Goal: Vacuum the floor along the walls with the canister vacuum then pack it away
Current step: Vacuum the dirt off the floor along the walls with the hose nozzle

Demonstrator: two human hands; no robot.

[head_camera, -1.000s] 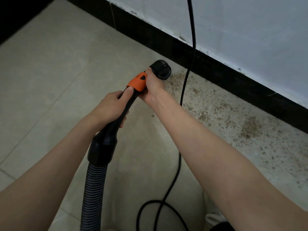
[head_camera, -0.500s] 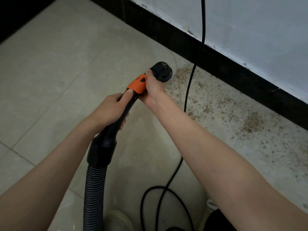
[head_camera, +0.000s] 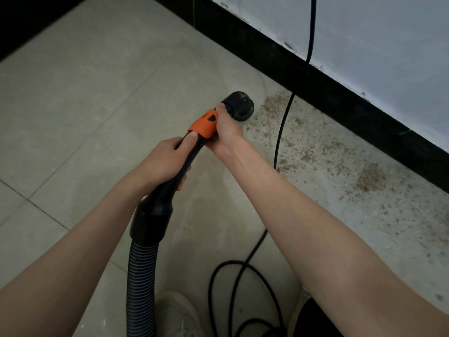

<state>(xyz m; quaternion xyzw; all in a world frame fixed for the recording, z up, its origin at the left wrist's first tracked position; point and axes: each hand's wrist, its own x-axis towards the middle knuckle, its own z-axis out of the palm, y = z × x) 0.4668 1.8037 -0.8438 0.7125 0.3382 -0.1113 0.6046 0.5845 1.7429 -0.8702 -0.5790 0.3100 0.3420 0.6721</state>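
Note:
The black vacuum handle (head_camera: pixel 167 190) with an orange collar (head_camera: pixel 204 124) points down and away from me. Its round black nozzle end (head_camera: pixel 239 104) hovers over the floor near the wall. My left hand (head_camera: pixel 162 161) grips the handle just below the orange collar. My right hand (head_camera: pixel 224 132) grips the tube at the collar, right behind the nozzle. A ribbed black hose (head_camera: pixel 141 288) runs from the handle down to the bottom edge. The canister itself is out of view.
A black power cord (head_camera: pixel 281 142) hangs down the wall and loops on the floor (head_camera: pixel 243 300) by my feet. Brown dirt specks (head_camera: pixel 369 176) lie along the black skirting (head_camera: pixel 340 98) under the white wall. Pale tiles (head_camera: pixel 73 105) spread to the left. My shoe (head_camera: pixel 177 312) shows below.
The view has shifted slightly, so the hands and nozzle sit a little further right and lower against the wall. Both hands keep the same grip on the handle.

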